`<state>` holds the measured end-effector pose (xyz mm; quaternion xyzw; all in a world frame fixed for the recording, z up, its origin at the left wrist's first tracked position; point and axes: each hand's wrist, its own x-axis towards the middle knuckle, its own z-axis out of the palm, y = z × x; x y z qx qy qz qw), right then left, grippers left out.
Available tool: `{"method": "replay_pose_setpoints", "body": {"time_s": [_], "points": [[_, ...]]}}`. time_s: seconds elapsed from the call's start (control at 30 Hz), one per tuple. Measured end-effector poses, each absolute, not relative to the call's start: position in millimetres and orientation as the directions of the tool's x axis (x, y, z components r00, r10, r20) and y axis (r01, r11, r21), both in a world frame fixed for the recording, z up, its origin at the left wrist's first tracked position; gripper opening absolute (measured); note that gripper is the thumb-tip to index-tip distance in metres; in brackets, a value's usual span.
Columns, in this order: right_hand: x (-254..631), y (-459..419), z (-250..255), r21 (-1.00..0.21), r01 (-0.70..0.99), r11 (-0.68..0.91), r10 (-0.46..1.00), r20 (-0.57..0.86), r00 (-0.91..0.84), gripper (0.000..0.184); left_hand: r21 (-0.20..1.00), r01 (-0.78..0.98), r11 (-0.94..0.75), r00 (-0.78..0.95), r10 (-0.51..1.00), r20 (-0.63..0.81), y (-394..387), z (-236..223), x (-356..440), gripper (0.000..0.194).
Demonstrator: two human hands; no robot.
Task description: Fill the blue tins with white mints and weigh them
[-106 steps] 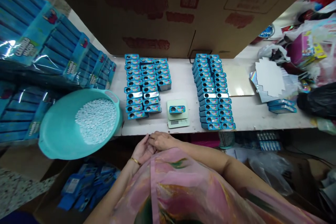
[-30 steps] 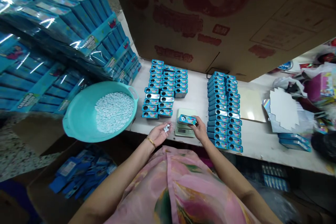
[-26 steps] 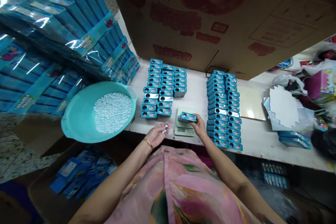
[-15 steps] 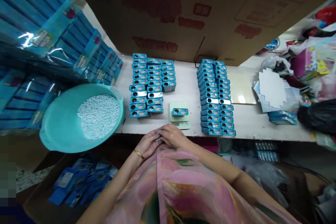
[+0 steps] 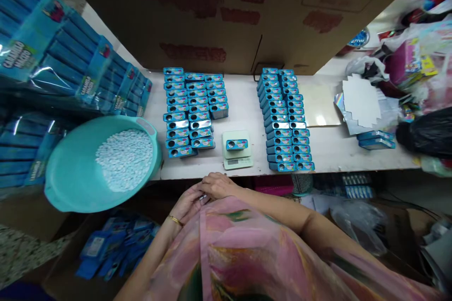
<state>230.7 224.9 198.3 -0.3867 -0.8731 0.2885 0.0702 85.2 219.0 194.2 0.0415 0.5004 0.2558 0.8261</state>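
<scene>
My left hand (image 5: 187, 203) is cupped palm-up below the table's front edge, with a few small white tablets (image 5: 202, 196) in it. The fingers of my right hand (image 5: 218, 185) are curled down into that palm; what they pinch is hidden. Just beyond the hands, a small blue tin (image 5: 237, 144) with a round hole in its lid lies on a pale green scale (image 5: 238, 161). To the left, a teal basin (image 5: 70, 183) holds a heap of white tablets (image 5: 123, 157).
Rows of blue tins stand left (image 5: 192, 110) and right (image 5: 284, 120) of the scale. A large cardboard box (image 5: 212, 14) walls the back. Wrapped blue packs (image 5: 70, 70) pile up at left. White cards (image 5: 360, 101) and a black bag (image 5: 427, 131) lie at right. A box of blue tins (image 5: 113, 244) sits below.
My right hand has let go of the tin on the scale and come back to my left palm. Both hands dropped below the table edge. The view swung right.
</scene>
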Motion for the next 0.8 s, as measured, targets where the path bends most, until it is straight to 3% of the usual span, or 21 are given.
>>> {"method": "replay_pose_setpoints", "body": {"time_s": [0.13,0.3,0.5,0.6,0.67,0.8], "points": [[242.7,226.9,199.0,-0.571,0.624,0.534,0.769,0.02,-0.639,0.025,0.317,-0.394,0.863,0.377,0.466,-0.8,221.7,195.1,85.2,0.024],[284.8,252.2,204.4,-0.625,0.7,0.347,0.938,0.208,-0.279,0.022,0.329,-0.397,0.857,0.307,0.462,-0.832,226.3,192.2,83.4,0.022],[326.4,279.3,194.9,-0.726,0.645,0.237,0.969,0.227,-0.101,0.021,0.317,-0.436,0.842,0.282,0.463,-0.841,230.8,191.4,83.7,0.022],[345.3,276.1,193.1,-0.718,0.677,0.161,0.966,0.257,0.042,0.023,0.319,-0.474,0.82,0.234,0.467,-0.852,232.9,188.9,78.6,0.022],[357.6,271.7,193.1,-0.681,0.72,0.133,0.967,0.249,0.058,0.028,0.337,-0.512,0.79,0.183,0.483,-0.856,233.7,185.6,72.5,0.022],[369.4,268.0,190.7,-0.608,0.776,0.166,0.984,0.154,-0.09,0.049,0.356,-0.561,0.747,0.128,0.503,-0.854,235.2,178.7,60.4,0.02]]}}
